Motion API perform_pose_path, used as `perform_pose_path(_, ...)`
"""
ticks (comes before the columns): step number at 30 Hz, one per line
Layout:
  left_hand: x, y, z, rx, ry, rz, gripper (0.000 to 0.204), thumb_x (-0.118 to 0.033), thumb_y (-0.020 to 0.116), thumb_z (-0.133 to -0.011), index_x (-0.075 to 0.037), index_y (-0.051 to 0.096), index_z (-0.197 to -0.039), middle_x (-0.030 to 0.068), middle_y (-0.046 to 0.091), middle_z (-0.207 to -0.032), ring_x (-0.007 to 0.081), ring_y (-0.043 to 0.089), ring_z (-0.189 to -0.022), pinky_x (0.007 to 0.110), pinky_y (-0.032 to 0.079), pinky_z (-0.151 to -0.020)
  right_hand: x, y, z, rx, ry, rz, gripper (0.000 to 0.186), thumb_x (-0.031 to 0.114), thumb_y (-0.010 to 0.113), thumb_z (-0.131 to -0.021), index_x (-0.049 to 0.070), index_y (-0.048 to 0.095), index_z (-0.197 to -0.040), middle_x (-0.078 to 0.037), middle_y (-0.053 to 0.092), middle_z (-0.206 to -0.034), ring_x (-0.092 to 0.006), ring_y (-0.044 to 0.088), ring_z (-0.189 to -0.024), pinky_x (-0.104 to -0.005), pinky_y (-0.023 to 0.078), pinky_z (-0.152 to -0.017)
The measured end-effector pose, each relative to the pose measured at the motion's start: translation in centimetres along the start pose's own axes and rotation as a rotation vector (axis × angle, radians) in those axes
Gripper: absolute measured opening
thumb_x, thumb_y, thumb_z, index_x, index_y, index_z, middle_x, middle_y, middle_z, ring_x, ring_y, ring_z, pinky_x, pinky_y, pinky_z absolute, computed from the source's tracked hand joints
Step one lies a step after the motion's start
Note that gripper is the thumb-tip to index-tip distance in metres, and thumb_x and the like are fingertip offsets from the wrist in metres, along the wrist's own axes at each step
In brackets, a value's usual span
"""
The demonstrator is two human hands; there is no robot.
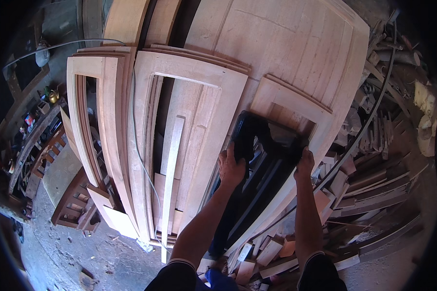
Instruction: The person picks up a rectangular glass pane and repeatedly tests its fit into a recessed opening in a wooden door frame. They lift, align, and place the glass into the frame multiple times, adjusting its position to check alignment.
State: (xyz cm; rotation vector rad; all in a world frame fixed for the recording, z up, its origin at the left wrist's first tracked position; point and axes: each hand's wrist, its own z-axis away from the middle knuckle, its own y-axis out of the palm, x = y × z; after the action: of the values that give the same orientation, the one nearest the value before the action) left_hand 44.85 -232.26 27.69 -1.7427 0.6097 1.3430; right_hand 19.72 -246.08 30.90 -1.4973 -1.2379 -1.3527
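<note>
The left hand has a closed grip on one side of a dark frame. The right hand is closed on its other side. The frame leans on pale wood frames, with wood scraps just beside it.

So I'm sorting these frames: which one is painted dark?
The black frame gripped by both the left hand and right hand; the other frames beside it are bare pale wood.
</note>
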Motion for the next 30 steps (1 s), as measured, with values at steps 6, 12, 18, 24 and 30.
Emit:
perform_pose_path(6, 0.2, -0.4, -0.2, 0.006, -0.014, 0.012, 0.076, -0.021, 0.064, -0.081, -0.017, 0.032, -0.150, 0.0239, 0.044, -0.131, 0.0418, 0.041, -0.128, 0.049, 0.034, -0.109, 0.7, 0.8, 0.6, 0.000, 0.047, -0.014, 0.032, 0.036, 0.056, -0.100, 0.005, 0.059, -0.095, 0.001, 0.051, -0.081, -0.0091, 0.045, -0.074, -0.0282, 0.040, -0.067)
perform_pose_path(12, 0.7, 0.9, -0.4, -0.084, -0.057, 0.042, 0.081, -0.023, 0.065, -0.081, -0.007, 0.026, -0.151, 0.0256, 0.039, -0.138, 0.0433, 0.036, -0.132, 0.049, 0.031, -0.112, 0.0, 0.4, -0.1, -0.002, -0.007, 0.000, 0.031, 0.038, 0.056, -0.099, 0.008, 0.059, -0.094, 0.002, 0.049, -0.078, -0.0083, 0.042, -0.066, -0.0267, 0.035, -0.059)
perform_pose_path(18, -0.1, 1.1, -1.1, -0.040, -0.151, -0.001, 0.082, -0.024, 0.066, -0.082, -0.006, 0.026, -0.151, 0.0252, 0.037, -0.140, 0.0454, 0.033, -0.133, 0.050, 0.031, -0.112, 0.6, 0.4, 0.0, 0.037, 0.047, 0.013, 0.036, 0.035, 0.052, -0.101, 0.002, 0.059, -0.113, -0.004, 0.057, -0.096, -0.0132, 0.051, -0.087, -0.0309, 0.044, -0.079)
perform_pose_path(24, -0.5, 1.0, -0.9, -0.026, -0.162, -0.045, 0.078, -0.019, 0.064, -0.081, -0.009, 0.030, -0.150, 0.0233, 0.036, -0.141, 0.0458, 0.035, -0.132, 0.050, 0.032, -0.111, 1.0, 1.0, 0.7, 0.108, 0.061, -0.057, 0.042, 0.033, 0.047, -0.102, 0.000, 0.054, -0.127, -0.011, 0.058, -0.119, -0.0192, 0.051, -0.110, -0.0367, 0.038, -0.100)
perform_pose_path(30, 0.9, 1.7, -1.0, -0.107, -0.040, -0.018, 0.069, -0.017, 0.062, -0.082, -0.007, 0.037, -0.145, 0.0250, 0.039, -0.141, 0.0454, 0.040, -0.131, 0.050, 0.035, -0.109, 2.0, 2.0, 1.7, 0.100, 0.084, -0.039, 0.040, 0.033, 0.048, -0.102, 0.001, 0.055, -0.126, -0.009, 0.058, -0.118, -0.0190, 0.051, -0.109, -0.0371, 0.037, -0.100)
